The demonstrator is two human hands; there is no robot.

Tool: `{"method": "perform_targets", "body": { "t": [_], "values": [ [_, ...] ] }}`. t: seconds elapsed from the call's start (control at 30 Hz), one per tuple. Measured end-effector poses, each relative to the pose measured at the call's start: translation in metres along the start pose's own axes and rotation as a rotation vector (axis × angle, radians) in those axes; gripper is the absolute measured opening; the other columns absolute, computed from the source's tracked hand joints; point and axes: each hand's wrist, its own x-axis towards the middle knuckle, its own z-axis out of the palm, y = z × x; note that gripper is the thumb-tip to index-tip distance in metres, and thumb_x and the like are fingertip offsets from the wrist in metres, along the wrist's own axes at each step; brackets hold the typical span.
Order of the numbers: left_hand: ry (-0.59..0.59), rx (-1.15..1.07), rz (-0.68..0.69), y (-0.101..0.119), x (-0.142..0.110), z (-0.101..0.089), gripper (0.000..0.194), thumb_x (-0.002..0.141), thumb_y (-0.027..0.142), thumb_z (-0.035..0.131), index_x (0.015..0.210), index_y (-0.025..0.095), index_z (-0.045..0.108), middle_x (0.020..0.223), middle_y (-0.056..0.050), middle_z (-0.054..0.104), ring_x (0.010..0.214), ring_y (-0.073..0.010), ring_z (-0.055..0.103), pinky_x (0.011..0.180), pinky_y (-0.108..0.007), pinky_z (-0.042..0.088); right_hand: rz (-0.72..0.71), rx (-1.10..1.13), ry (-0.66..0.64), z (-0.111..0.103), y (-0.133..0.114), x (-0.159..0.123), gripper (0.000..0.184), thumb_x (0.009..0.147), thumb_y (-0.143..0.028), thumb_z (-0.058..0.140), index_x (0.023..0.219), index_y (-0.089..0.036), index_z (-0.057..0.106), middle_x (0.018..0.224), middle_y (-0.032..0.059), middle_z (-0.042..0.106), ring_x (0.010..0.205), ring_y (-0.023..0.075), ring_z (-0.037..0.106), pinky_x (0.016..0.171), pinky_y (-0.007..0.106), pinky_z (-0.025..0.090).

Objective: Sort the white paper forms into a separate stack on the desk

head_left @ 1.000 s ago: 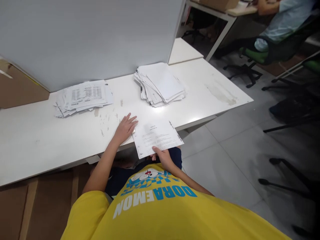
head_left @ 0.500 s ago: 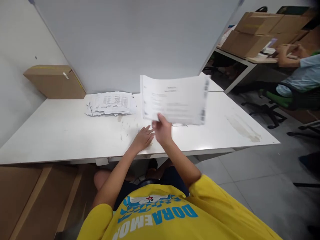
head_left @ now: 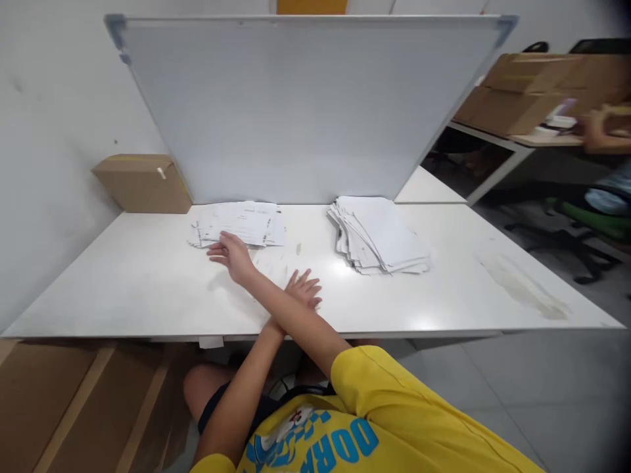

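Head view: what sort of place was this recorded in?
Probably an office or shared workroom: a white desk with paper stacks, a whiteboard-like panel behind it, and a second desk nearby.

Nearer the camera than the bare left hand [head_left: 304, 290] and bare right hand [head_left: 235, 257] is a bright yellow fabric T-shirt [head_left: 409, 420] with short sleeves, large blue capital letters [head_left: 341, 447] and a blue-and-white checkered cartoon print [head_left: 290, 433]. Below the hands show dark navy fabric shorts [head_left: 213, 404].
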Motion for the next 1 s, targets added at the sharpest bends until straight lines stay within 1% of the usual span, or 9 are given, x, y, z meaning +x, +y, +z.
{"method": "perform_targets", "body": {
  "t": [0.07, 0.13, 0.23, 0.33, 0.43, 0.57, 0.67, 0.83, 1.0],
  "values": [
    [0.020, -0.015, 0.020, -0.001, 0.001, -0.005, 0.040, 0.100, 0.039, 0.033, 0.125, 0.027, 0.061, 0.138, -0.009, 0.058, 0.145, -0.0317, 0.032, 0.123, -0.057, 0.021, -0.168, -0.114, -0.159, -0.023, 0.004, -0.044, 0.028, 0.091, -0.029, 0.054, 0.118, -0.023, 0.058, 0.068, -0.0055, 0.067, 0.061, 0.0131, 0.066, 0.062, 0.027, 0.057],
    [0.027, -0.024, 0.040, -0.004, 0.004, -0.007, 0.040, 0.098, 0.042, 0.037, 0.127, 0.026, 0.060, 0.141, -0.011, 0.055, 0.146, -0.0351, 0.031, 0.121, -0.063, 0.020, -0.342, -0.341, -0.196, -0.055, 0.011, -0.090, 0.023, 0.091, -0.036, 0.054, 0.110, -0.030, 0.065, 0.064, -0.0060, 0.064, 0.059, 0.0141, 0.065, 0.066, 0.030, 0.058],
    [0.017, -0.025, 0.028, -0.011, 0.010, -0.004, 0.043, 0.096, 0.045, 0.041, 0.127, 0.023, 0.059, 0.145, -0.012, 0.052, 0.146, -0.0362, 0.028, 0.120, -0.065, 0.019, -0.444, -0.728, -0.296, -0.107, 0.011, -0.148, 0.029, 0.094, -0.038, 0.045, 0.112, -0.036, 0.067, 0.075, -0.0016, 0.070, 0.074, 0.0209, 0.071, 0.078, 0.040, 0.059],
    [0.018, 0.006, -0.014, -0.015, 0.015, 0.000, 0.047, 0.094, 0.047, 0.044, 0.130, 0.021, 0.058, 0.148, -0.011, 0.049, 0.148, -0.0354, 0.023, 0.119, -0.062, 0.020, -0.594, -1.045, -0.145, -0.158, -0.023, -0.175, 0.030, 0.094, -0.039, 0.043, 0.111, -0.037, 0.068, 0.099, 0.0017, 0.074, 0.097, 0.0241, 0.070, 0.094, 0.043, 0.055],
    [0.026, 0.045, 0.017, -0.014, 0.017, 0.001, 0.054, 0.086, 0.053, 0.057, 0.129, 0.021, 0.058, 0.149, -0.012, 0.047, 0.149, -0.0377, 0.020, 0.119, -0.060, 0.020, -0.655, -1.211, 0.357, -0.212, -0.086, -0.170, 0.033, 0.095, -0.038, 0.042, 0.111, -0.027, 0.068, 0.104, 0.0062, 0.073, 0.102, 0.0239, 0.067, 0.098, 0.039, 0.051],
    [0.033, 0.044, 0.035, -0.014, 0.018, -0.001, 0.052, 0.086, 0.053, 0.058, 0.127, 0.022, 0.059, 0.151, -0.011, 0.045, 0.150, -0.0378, 0.016, 0.119, -0.061, 0.017, -0.601, -1.411, 0.693, -0.289, -0.156, -0.148, 0.046, 0.090, -0.029, 0.053, 0.132, -0.012, 0.054, 0.135, 0.0193, 0.058, 0.131, 0.0299, 0.047, 0.113, 0.047, 0.032],
    [0.041, 0.035, 0.043, -0.016, 0.017, -0.003, 0.048, 0.090, 0.050, 0.051, 0.127, 0.021, 0.058, 0.151, -0.011, 0.045, 0.150, -0.0364, 0.014, 0.119, -0.062, 0.016, -0.489, -1.645, 0.948, -0.331, -0.172, -0.138, 0.053, 0.088, -0.027, 0.054, 0.136, -0.006, 0.049, 0.147, 0.0231, 0.045, 0.137, 0.0323, 0.038, 0.115, 0.048, 0.027],
    [0.045, 0.030, 0.033, -0.014, 0.012, -0.004, 0.043, 0.094, 0.044, 0.046, 0.128, 0.021, 0.058, 0.151, -0.012, 0.045, 0.151, -0.0352, 0.015, 0.118, -0.063, 0.016, -0.489, -1.745, 1.061, -0.355, -0.179, -0.127, 0.033, 0.095, -0.025, 0.042, 0.115, -0.010, 0.063, 0.122, 0.0192, 0.065, 0.111, 0.0268, 0.057, 0.096, 0.036, 0.039],
    [0.077, 0.052, 0.022, -0.014, 0.011, -0.004, 0.040, 0.095, 0.041, 0.045, 0.125, 0.020, 0.060, 0.148, -0.010, 0.048, 0.150, -0.0340, 0.018, 0.119, -0.062, 0.017, -0.509, -1.777, 1.068, -0.369, -0.206, -0.131, 0.036, 0.099, -0.028, 0.036, 0.088, -0.012, 0.066, 0.092, 0.0169, 0.070, 0.084, 0.0233, 0.057, 0.078, 0.034, 0.036]
  ]
}}
